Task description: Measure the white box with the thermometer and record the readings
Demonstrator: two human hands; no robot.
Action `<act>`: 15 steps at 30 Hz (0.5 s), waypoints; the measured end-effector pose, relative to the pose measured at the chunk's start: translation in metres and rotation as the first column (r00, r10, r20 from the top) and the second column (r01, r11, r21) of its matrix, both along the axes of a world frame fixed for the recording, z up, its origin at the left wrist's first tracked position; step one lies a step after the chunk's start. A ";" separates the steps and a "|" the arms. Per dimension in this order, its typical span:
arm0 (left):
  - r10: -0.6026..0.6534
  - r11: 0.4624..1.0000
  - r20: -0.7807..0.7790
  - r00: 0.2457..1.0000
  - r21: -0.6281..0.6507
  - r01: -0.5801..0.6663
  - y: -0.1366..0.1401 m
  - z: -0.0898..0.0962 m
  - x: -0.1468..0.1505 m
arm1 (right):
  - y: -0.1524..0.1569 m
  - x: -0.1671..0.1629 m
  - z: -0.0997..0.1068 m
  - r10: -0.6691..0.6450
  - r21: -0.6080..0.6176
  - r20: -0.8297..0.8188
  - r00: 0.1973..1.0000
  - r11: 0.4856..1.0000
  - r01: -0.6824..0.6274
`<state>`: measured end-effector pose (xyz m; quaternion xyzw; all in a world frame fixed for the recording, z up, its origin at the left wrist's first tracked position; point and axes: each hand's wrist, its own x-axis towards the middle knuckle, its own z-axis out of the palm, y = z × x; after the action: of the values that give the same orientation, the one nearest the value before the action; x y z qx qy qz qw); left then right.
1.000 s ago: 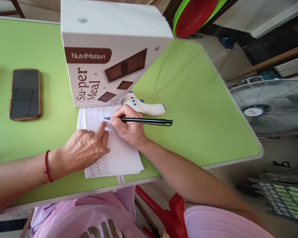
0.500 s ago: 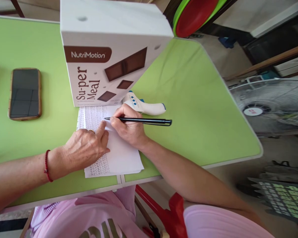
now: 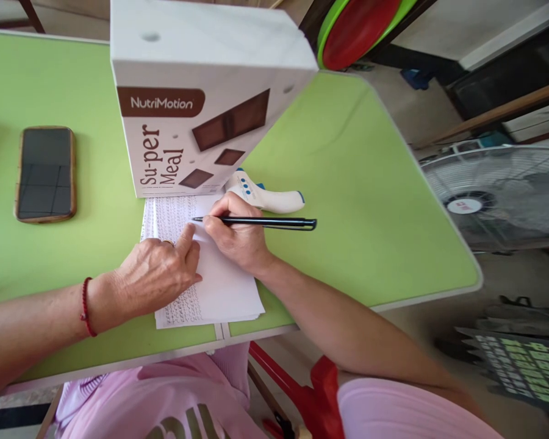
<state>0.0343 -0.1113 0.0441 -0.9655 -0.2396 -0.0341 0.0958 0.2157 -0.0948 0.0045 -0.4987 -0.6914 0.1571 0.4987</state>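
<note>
A black pen [image 3: 274, 223] is pinched in my right hand [image 3: 240, 235], its tip down on the written part of a white paper sheet [image 3: 229, 292]. Dense handwriting fills the sheet's left side, and the right side is blank. My left hand [image 3: 158, 268] rests on the paper with the index finger stretched toward the pen tip and the other fingers bent, holding nothing. Other sheets lie underneath. Just beyond the paper stands a white NutriMotion box [image 3: 165, 140], covering the sheet's far edge. A white and blue infrared thermometer [image 3: 274, 199] lies behind my right hand.
On the left of the green table [image 3: 348, 244] lies a smartphone [image 3: 46, 174] in a brown case. A fan [image 3: 485, 201] stands past the table's right edge. Red and green round plastic things [image 3: 361, 30] are beyond the far corner.
</note>
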 end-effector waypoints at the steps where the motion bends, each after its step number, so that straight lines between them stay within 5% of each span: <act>1: 0.000 1.000 0.002 1.000 0.001 0.000 0.000 0.000 0.000 | 0.000 0.000 0.000 0.003 0.000 0.000 1.000 1.000 -0.003; 15: -0.005 1.000 -0.030 1.000 -0.018 0.005 0.001 0.000 -0.001 | 0.001 0.000 0.000 -0.024 0.002 -0.001 1.000 1.000 0.024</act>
<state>0.0334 -0.1107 0.0438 -0.9673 -0.2361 -0.0177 0.0906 0.2154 -0.0937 0.0046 -0.5062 -0.6853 0.1508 0.5013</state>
